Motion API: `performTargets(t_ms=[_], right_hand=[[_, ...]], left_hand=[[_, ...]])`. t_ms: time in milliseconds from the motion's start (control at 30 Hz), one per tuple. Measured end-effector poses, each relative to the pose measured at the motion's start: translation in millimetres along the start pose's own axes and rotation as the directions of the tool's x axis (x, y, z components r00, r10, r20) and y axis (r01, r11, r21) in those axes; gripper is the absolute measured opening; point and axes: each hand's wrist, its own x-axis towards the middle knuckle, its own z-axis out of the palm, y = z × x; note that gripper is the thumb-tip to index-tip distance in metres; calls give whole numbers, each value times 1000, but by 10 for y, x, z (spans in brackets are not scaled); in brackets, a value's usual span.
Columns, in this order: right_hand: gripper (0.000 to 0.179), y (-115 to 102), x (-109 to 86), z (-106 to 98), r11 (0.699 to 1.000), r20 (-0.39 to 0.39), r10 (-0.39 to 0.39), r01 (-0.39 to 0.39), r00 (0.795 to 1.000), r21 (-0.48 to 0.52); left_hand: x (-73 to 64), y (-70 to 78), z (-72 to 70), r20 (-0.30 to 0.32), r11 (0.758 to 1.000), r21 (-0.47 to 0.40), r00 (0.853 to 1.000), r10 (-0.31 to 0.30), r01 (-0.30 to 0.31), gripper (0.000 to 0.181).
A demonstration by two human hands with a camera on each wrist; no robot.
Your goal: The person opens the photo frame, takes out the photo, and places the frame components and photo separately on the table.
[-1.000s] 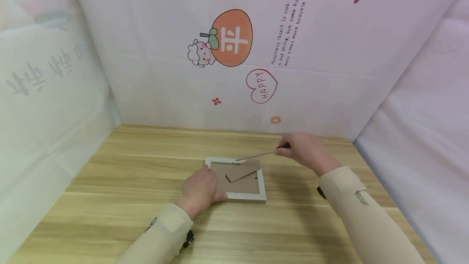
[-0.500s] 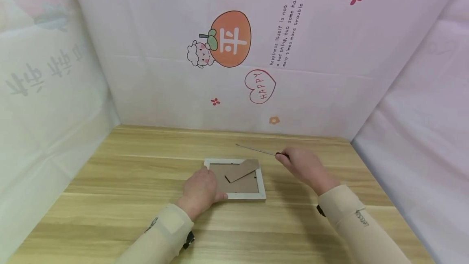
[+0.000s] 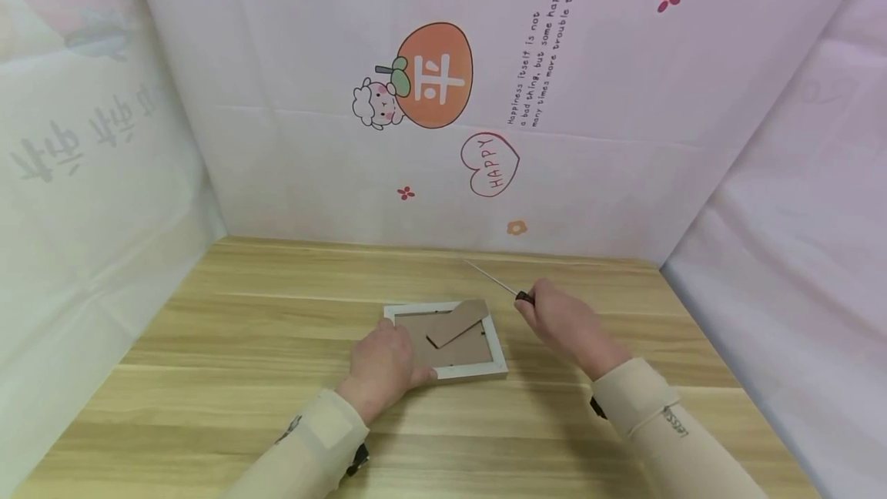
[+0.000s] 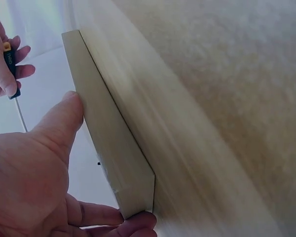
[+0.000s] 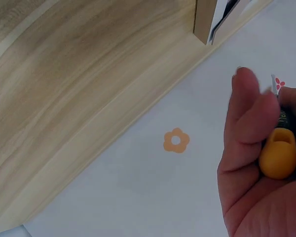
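My left hand [image 3: 379, 370] clasps the left end of the white picture frame [image 3: 466, 349] between thumb and fingers; it sits back side up on the wooden surface [image 3: 263, 329], brown stand [image 3: 453, 325] showing. My right hand [image 3: 571, 329] curls round a screwdriver [image 3: 524, 297], which slants away, clear of the frame.

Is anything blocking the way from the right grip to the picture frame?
No, nothing visible is in between. The right grip holds the screwdriver just beyond the picture frame's right side. The left grip covers part of the frame's opposite side, so it isn't in the way.
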Motion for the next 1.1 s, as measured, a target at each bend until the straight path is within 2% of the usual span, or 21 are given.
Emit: performTargets(t_ms=[233,400,500,633,700,900,1100], right_hand=[[32,11,-36,54,1000,-20,-16,16,1000,20],[30,33,-59,78,999,-37,-34,35,999,32],[29,40,-72,95,998,-58,-58,60,997,33],[28,52,-78,128,997,-80,-73,75,994,28],[28,56,-83,141,997,-74,-71,73,995,37],[29,42,-127,149,997,-56,-60,63,997,50],[31,46,-142,153,998,-21,-31,32,999,56]], left_hand=[[30,-93,-84,66,997,-3,995,73,-73,81],[90,-176,-147,94,995,-20,990,103,-101,77],[154,-231,-162,119,988,-23,981,155,-154,87],[254,-284,-143,157,973,-51,960,230,-225,112],[294,-295,-128,176,968,-68,953,248,-240,117],[361,-317,-104,226,964,-79,937,265,-254,121],[371,-300,-106,240,966,-71,936,259,-250,120]])
